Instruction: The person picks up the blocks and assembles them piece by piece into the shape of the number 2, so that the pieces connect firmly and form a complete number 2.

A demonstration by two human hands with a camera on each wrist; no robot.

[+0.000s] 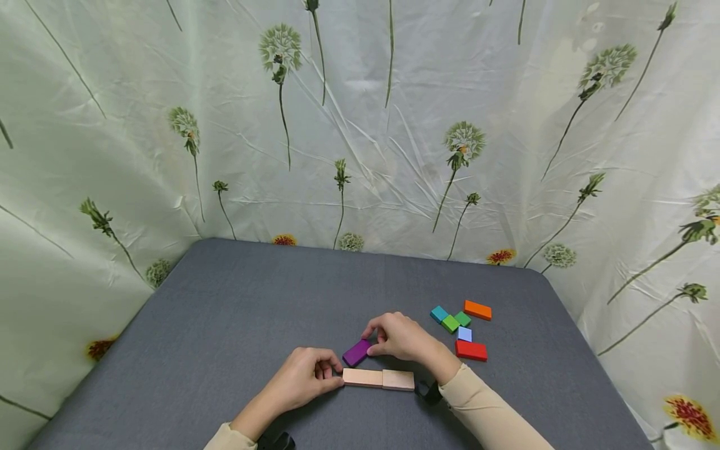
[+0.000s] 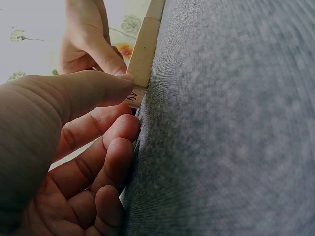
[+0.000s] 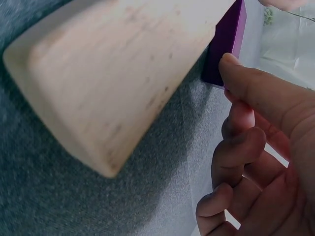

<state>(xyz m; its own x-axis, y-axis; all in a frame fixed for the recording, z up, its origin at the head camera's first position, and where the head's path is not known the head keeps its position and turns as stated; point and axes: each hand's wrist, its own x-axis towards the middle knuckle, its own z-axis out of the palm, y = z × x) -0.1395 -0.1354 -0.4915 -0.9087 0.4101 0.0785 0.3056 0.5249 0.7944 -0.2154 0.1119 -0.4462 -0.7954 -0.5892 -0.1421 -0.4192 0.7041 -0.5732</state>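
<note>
Two plain wooden blocks lie end to end in a row on the grey table: a left one [image 1: 362,377] and a right one [image 1: 398,380]. My left hand [image 1: 304,375] pinches the left block's outer end between thumb and index finger. In the left wrist view, printed figures show on that end of the block [image 2: 142,54]. Just behind the row, a purple block [image 1: 356,354] sits at a slant. My right hand [image 1: 402,337] pinches its right end between thumb and index finger. The right wrist view shows the thumb on the purple block [image 3: 224,54], beyond a large, close wooden block [image 3: 113,73].
Right of my right hand lies a loose group of blocks: teal [image 1: 439,314], lime green [image 1: 450,323], darker green [image 1: 463,319], light blue [image 1: 464,334], orange [image 1: 477,310] and red [image 1: 471,350]. A flower-print curtain [image 1: 382,125] hangs behind the table [image 1: 253,294].
</note>
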